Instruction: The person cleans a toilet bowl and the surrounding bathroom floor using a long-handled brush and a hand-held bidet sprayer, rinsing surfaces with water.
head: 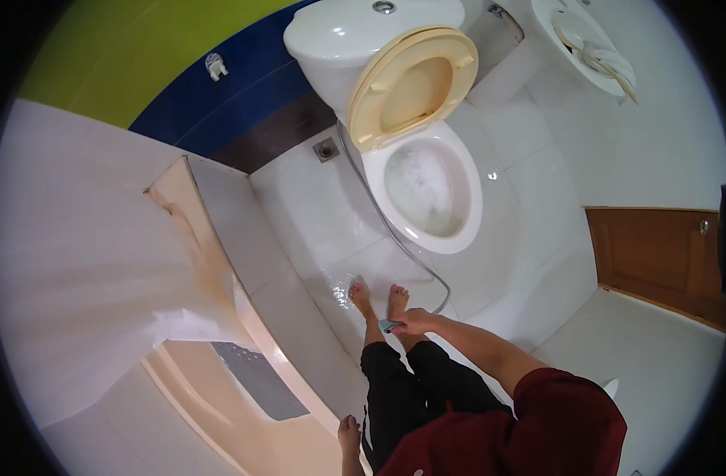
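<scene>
My right hand (419, 321) grips a small blue-grey spray head (389, 326) above my bare feet. A grey flexible hose (393, 229) runs from behind the toilet, loops over the floor and passes out of sight behind my right wrist. Before me stands the white toilet bowl (473, 220), with white foam or churned water (421, 181) inside. Its yellowed seat and lid (363, 113) are raised against the cistern (333, 35). My left hand (349, 437) hangs by my left thigh, beside the bathtub rim (285, 372); its fingers look curled, and their inner side is hidden.
A beige bathtub (220, 410) with a grey mat (262, 381) and a white curtain (113, 256) lies to my left. The tiled floor (363, 256) looks wet, with a drain (326, 149) near the wall. A washbasin (553, 24) and a brown door (648, 256) are on the right.
</scene>
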### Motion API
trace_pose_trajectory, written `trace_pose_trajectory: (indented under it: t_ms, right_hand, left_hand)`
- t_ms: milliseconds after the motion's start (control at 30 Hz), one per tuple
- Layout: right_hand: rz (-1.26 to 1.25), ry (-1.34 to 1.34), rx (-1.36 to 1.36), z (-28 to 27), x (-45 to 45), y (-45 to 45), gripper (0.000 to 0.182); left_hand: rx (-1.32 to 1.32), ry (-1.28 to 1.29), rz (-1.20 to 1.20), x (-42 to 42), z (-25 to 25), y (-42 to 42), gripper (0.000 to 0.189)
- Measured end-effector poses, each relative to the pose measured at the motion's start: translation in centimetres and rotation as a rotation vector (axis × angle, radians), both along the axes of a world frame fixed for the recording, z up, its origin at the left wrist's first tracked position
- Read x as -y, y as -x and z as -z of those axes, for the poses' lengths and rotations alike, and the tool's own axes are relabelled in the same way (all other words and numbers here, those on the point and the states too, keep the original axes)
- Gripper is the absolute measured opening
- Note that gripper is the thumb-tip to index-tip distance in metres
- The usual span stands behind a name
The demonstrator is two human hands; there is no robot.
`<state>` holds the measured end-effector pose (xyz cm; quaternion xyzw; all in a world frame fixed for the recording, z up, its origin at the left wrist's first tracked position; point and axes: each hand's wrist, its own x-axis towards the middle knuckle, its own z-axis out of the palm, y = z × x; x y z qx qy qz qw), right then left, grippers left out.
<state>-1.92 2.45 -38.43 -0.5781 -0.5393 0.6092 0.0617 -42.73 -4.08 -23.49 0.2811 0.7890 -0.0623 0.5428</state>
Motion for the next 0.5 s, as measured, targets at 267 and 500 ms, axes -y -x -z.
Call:
trace_pose_trajectory:
  t_ms: [267, 500]
  right_hand:
    - [0.28, -0.121, 0.011, -1.4, -8.8, 1.9, 0.044]
    - [0.16, -0.396, 0.28, -1.8, -6.3, 5.0, 0.041]
  left_hand:
    - [-0.002, 0.033, -0.12, 1.3, 0.3, 2.6, 0.039]
    - [0.076, -0.033, -0.124, -0.2, 2.2, 4.1, 0.041]
